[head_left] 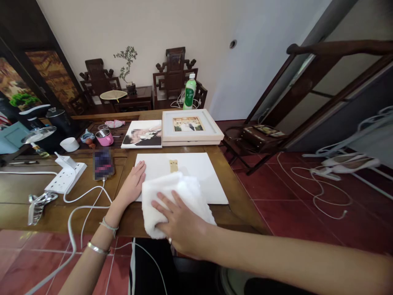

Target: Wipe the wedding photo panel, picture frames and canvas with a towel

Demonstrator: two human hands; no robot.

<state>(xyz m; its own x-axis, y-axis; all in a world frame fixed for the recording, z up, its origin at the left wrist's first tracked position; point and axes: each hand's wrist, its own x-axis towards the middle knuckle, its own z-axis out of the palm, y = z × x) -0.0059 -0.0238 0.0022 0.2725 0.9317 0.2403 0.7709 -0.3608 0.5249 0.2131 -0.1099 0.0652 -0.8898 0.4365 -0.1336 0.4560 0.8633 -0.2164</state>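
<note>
Your left hand (pixel 133 182): open, palm down with fingers extended, resting on the left edge of the white board and holding nothing.
Your right hand (pixel 181 223): partly open, fingers spread and lightly bent on top of the white cloth; you have it under your fingers, but how firmly you grip it you cannot tell.
White cloth (pixel 192 192): folded and fluffy, over the near part of the board and reaching toward the table's near edge.
White board (pixel 201 166): flat on the wooden table (pixel 241 205) in front of you, with a small tan patch (pixel 173 165) just beyond the cloth.
Beyond the board: a white-framed picture (pixel 213 128) on the right, a photo panel (pixel 143 139) beside it on the left, and a green bottle (pixel 189 95) behind the frame.
To your left: a phone (pixel 103 164) with a cable plugged in, a white power strip (pixel 66 178), a shiny clip (pixel 39 205) and a pink cup (pixel 105 139).
</note>
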